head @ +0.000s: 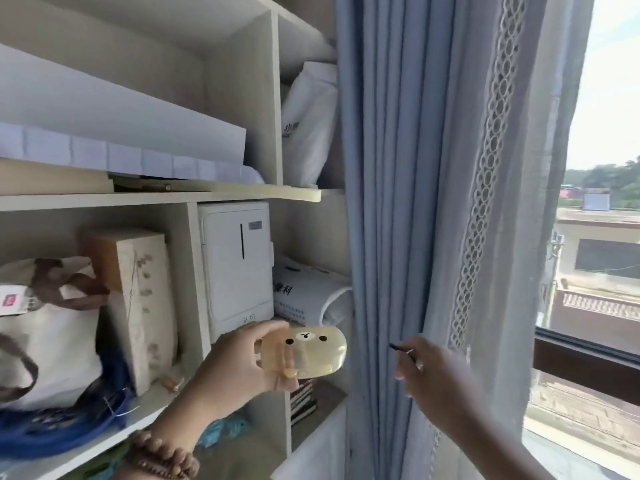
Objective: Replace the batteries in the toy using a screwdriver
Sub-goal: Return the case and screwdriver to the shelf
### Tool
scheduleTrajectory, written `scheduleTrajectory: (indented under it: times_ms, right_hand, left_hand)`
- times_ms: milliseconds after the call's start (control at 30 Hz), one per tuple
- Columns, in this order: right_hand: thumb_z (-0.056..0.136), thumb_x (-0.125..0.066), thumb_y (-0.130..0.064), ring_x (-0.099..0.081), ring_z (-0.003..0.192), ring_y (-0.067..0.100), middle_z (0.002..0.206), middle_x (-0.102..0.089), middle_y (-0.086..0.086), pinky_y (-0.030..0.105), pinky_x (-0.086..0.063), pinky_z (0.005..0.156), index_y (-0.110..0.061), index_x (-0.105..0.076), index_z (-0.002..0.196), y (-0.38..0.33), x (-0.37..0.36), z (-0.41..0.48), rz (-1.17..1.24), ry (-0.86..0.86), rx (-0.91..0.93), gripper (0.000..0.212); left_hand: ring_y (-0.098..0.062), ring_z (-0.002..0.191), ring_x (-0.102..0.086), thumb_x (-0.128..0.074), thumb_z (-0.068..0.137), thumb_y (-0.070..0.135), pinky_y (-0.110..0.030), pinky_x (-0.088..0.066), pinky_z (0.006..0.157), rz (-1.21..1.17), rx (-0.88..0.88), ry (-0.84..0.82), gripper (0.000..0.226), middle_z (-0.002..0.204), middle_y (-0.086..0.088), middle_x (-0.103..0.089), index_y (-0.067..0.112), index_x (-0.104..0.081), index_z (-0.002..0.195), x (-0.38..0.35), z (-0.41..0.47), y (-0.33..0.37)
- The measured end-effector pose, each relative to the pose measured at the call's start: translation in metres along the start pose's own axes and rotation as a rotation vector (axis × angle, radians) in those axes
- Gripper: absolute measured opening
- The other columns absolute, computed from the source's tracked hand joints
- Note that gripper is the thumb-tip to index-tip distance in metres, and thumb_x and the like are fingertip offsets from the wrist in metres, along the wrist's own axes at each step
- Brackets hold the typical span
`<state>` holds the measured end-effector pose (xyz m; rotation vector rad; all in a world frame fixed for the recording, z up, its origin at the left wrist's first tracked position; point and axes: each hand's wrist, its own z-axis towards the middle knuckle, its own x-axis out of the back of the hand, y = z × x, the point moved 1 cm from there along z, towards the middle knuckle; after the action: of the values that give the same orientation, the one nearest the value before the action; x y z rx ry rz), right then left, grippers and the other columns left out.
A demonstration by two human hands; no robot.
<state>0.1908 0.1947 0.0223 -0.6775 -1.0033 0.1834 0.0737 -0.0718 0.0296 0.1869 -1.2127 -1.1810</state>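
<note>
My left hand [239,368] grips a pale yellow bear-face toy [310,351], held up in front of the lower shelf with the face toward me. The fingers wrap its left side and underside. My right hand [426,372] is closed around a thin dark screwdriver [398,348]; only its tip pokes out to the left, in front of the blue curtain. The two hands are apart, the screwdriver tip a hand's width right of the toy. A beaded bracelet [162,459] sits on my left wrist.
A white shelf unit [194,199] fills the left, with a tote bag [48,334], a box [138,306], a white appliance [235,265], bagged goods [308,292] and blue cord [69,420]. A blue curtain [398,202] hangs centre. A window [595,271] is on the right.
</note>
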Motion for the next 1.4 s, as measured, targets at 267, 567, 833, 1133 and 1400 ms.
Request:
scheduleTrajectory:
  times_ms: [267,567,833,1133,1400]
  right_hand:
    - [0.093,-0.043,-0.041,-0.068,0.065,0.009,0.075,-0.073,-0.008,0.031,-0.055,0.062,-0.039,-0.055,0.096,-0.018,-0.102,0.113,0.087,-0.270,0.216,0.012]
    - [0.100,-0.045,-0.038,-0.069,0.080,0.020,0.082,-0.075,0.001,0.034,-0.055,0.070,-0.031,-0.050,0.100,-0.033,-0.204,0.188,0.113,-0.440,0.454,0.008]
    - [0.101,-0.044,-0.034,-0.071,0.088,0.023,0.092,-0.075,0.003,0.037,-0.056,0.078,-0.023,-0.053,0.103,-0.037,-0.247,0.205,0.118,-0.470,0.455,0.015]
    - [0.101,-0.041,-0.036,-0.072,0.093,0.023,0.093,-0.076,-0.001,0.030,-0.050,0.066,-0.022,-0.056,0.100,-0.042,-0.279,0.223,0.042,-0.355,0.443,0.020]
    - [0.095,-0.047,-0.040,-0.073,0.083,0.018,0.086,-0.075,-0.003,0.029,-0.053,0.061,-0.022,-0.058,0.094,-0.045,-0.295,0.228,-0.033,-0.262,0.450,0.021]
  left_hand:
    - [0.002,0.112,-0.053,-0.091,0.040,0.050,-0.034,-0.057,0.087,0.105,0.282,0.261,0.104,0.127,0.027,-0.055,0.046,-0.049,0.134,-0.002,0.031,-0.071]
    - [0.000,0.113,-0.054,-0.092,0.057,0.033,-0.031,-0.053,0.092,0.211,0.546,0.397,0.097,0.121,0.036,-0.046,0.041,-0.043,0.140,-0.028,0.058,-0.102]
    - [-0.015,0.098,-0.061,-0.084,0.072,0.022,-0.026,-0.060,0.057,0.246,0.669,0.366,0.085,0.121,0.026,-0.041,0.038,-0.038,0.142,-0.045,0.081,-0.116]
    - [-0.008,0.107,-0.059,-0.080,0.077,0.020,-0.036,-0.060,0.083,0.181,0.753,0.415,0.089,0.111,0.034,-0.036,0.037,-0.028,0.148,-0.060,0.092,-0.132]
    - [-0.002,0.095,-0.062,-0.076,0.081,0.012,-0.035,-0.059,0.084,0.091,0.822,0.414,0.095,0.101,0.036,-0.042,0.032,-0.017,0.153,-0.059,0.106,-0.131]
